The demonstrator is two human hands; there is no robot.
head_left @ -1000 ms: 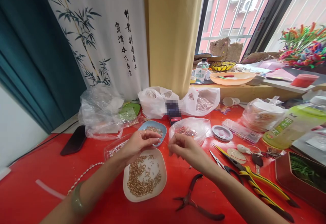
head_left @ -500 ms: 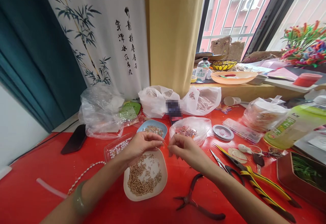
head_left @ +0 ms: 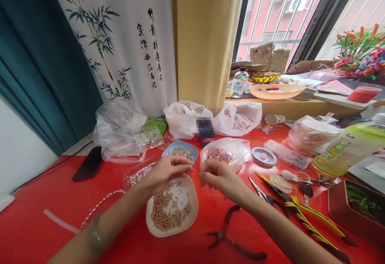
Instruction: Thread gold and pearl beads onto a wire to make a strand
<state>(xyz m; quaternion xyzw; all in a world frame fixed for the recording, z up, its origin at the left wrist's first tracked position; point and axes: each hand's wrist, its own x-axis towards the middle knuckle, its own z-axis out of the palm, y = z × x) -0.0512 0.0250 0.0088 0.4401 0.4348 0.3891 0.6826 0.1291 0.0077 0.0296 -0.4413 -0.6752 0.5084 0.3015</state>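
Here the one camera rides on the head, facing forward and down, left hand (head_left: 162,171) and right hand (head_left: 219,176) near, table (head_left: 42,192) below, window (head_left: 272,19) beyond.

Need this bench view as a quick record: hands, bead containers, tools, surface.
left hand: pinching a thin strand, beside the blue tray
right hand: curled at the strand's other side, exact grip unclear
cream tray: gold beads, in front of the blue tray
blue tray: mixed small beads, partly hidden by left hand
clear tray: white beads, partly hidden by left hand
tools: dark-handled pliers, scissors, yellow-and-black pliers, all lying right of the cream tray
surface: red table
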